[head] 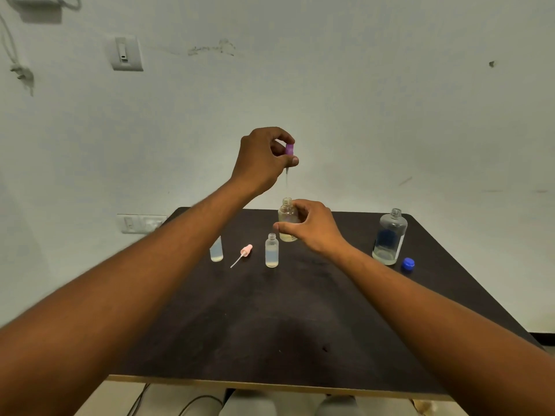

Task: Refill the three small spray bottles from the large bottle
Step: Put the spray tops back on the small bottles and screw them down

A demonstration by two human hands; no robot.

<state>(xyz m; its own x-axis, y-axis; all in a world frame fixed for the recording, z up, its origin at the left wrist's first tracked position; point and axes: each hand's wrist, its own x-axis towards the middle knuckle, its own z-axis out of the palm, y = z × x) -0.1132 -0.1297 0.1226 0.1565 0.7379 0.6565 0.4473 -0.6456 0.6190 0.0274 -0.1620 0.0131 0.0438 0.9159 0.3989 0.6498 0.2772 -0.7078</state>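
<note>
My left hand (264,159) pinches a purple spray head (289,149), its thin tube hanging down above a small clear bottle (287,213). My right hand (312,226) grips that open bottle just above the dark table (270,325). A second small bottle (271,250) stands open on the table with liquid inside. A third small bottle (216,250) stands to its left, its top hidden behind my left forearm. A pink spray head (244,253) lies between them. The large clear bottle (389,237) stands uncapped at the right, nearly empty.
A blue cap (408,263) lies beside the large bottle. A pale wall with switch plates (141,223) rises right behind the table. Cables (192,403) and pale objects lie on the floor below the table's front edge.
</note>
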